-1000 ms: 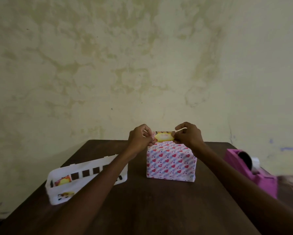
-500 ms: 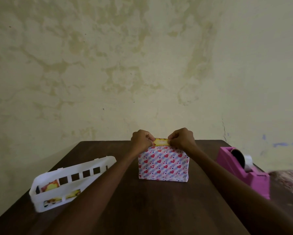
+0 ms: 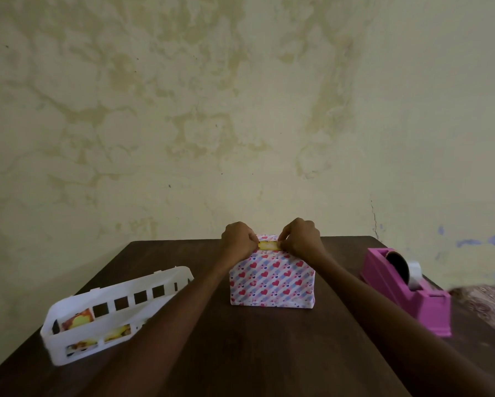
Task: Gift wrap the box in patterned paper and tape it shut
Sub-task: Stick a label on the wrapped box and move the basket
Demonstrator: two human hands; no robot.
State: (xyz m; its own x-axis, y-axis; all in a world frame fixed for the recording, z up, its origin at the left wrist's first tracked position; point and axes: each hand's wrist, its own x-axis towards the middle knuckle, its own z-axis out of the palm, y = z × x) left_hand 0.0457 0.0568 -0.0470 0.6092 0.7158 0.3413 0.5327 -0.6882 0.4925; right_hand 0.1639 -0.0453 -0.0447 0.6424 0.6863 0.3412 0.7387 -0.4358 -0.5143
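Two bare forearms reach over a dark wooden table (image 3: 255, 353). A white basket (image 3: 120, 287) sits nearer than the fingers (image 3: 283, 239) and to their left, a pink tape dispenser (image 3: 412, 299) to their right, and a stained cream wall (image 3: 240, 110) stands beyond. The left hand (image 3: 238, 237) and right hand (image 3: 302, 236) each pinch one end of a yellow strip (image 3: 267, 245) with curled fingers, on top of the heart-papered box (image 3: 272, 282) just beneath. A second ago the strip was held above the box.
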